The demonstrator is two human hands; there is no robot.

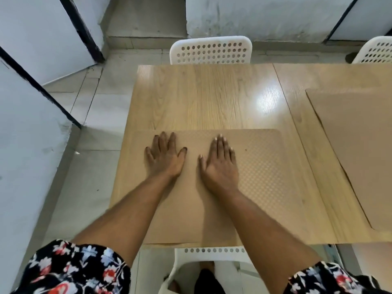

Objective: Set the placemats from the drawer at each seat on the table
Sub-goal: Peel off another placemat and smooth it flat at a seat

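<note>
A tan textured placemat (265, 183) lies flat on the light wooden table (201, 98) at the near seat. My left hand (164, 155) rests palm down on the mat's left part, fingers spread. My right hand (220, 162) lies palm down near the mat's middle, fingers together and flat. Neither hand grips anything. A second tan placemat (356, 145) lies on the table at the right, partly cut off by the frame edge.
A white perforated chair (211, 49) stands at the table's far side, another (375, 52) at the far right. A third white chair (212, 254) sits just below the near edge. Grey partitions (31, 145) and tiled floor lie to the left.
</note>
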